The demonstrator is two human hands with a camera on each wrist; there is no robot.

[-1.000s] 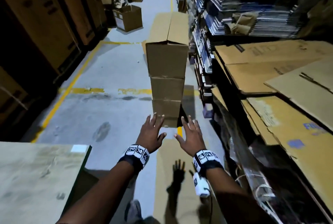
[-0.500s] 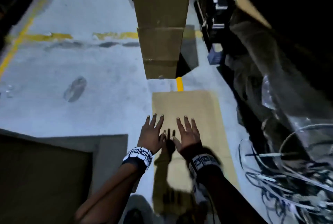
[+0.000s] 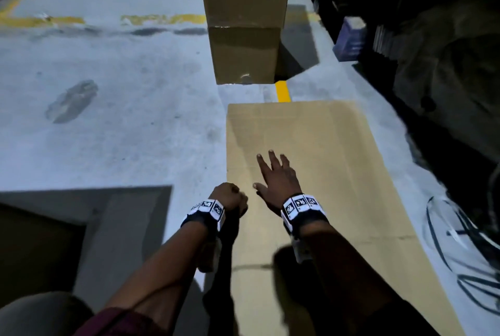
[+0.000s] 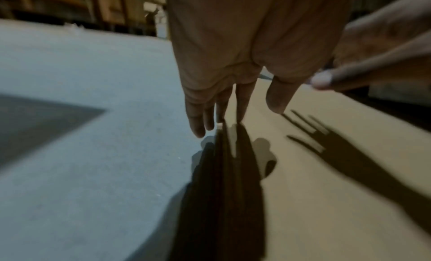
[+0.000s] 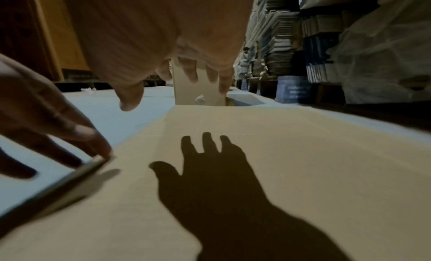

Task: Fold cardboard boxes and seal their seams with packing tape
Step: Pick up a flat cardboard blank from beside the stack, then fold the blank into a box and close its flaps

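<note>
Half a second ago both your hands hovered flat; now your left hand (image 3: 228, 197) has dropped to the near left edge of the flat box (image 3: 311, 162), lower centre, fingers (image 5: 102, 150) touching it. Right hand (image 3: 278, 178) hovers released. Lifting comes next.

Left hand (image 3: 227, 198) fingers pointing down (knuckles up) — right hand (image 3: 276, 178) spread flat.

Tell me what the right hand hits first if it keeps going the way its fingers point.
Probably the flattened cardboard sheet: the right hand hovers spread just above it. If it clears the sheet, the stacked boxes stand beyond; depth is unclear.
</note>
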